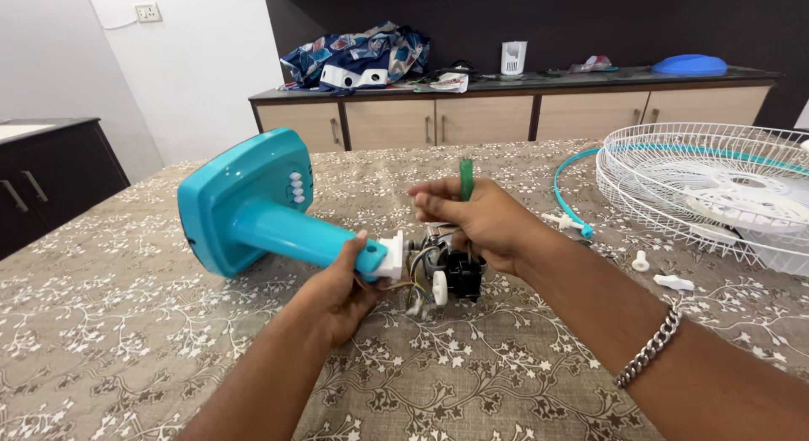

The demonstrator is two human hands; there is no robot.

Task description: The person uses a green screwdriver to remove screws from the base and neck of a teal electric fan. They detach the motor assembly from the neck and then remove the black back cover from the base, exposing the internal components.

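Behind the right hand, motor half hidden (screwdriver tip too).

Bright, even indoor light fills the room, with no harsh glare. Soft, faint shadows lie under the teal fan stand and both forearms on the patterned bench. Focus is sharp throughout; straight lines bow slightly toward the frame edges from the wide lens.

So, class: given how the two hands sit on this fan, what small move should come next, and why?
Probably lower the green-handled screwdriver in the right hand straight onto the exposed motor. The tool stands upright just above it, while the left hand braces the turquoise stand.
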